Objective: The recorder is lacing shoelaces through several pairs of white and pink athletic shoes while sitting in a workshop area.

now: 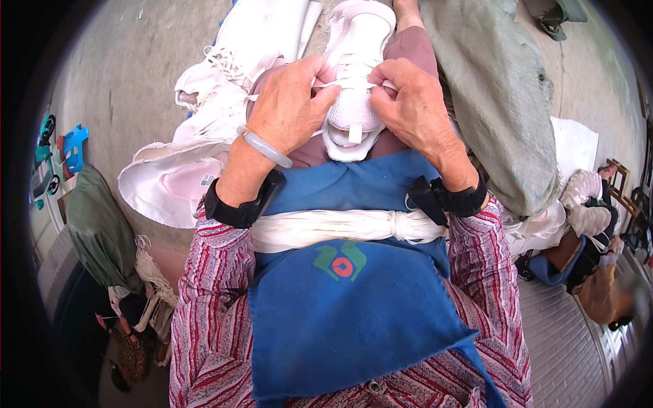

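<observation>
A white shoe (352, 51) with pale pink tints lies over my knees, its heel opening and pull tab toward me. My left hand (291, 102) is closed in a pinch on a white shoelace at the shoe's left side. On the opposite side my right hand (413, 102) also pinches the shoelace, with thumb and forefinger against the laced part. A thick bundle of white laces (326, 230) is laid across my lap over a blue apron (354, 306).
On the left are a loose white shoe upper (153, 182) and a pile of white uppers (224, 85). A grey-green cloth sack (493, 95) hangs close by my right arm. Other people sit at the lower left (132, 350) and right (598, 292), near a dark green sack (102, 221).
</observation>
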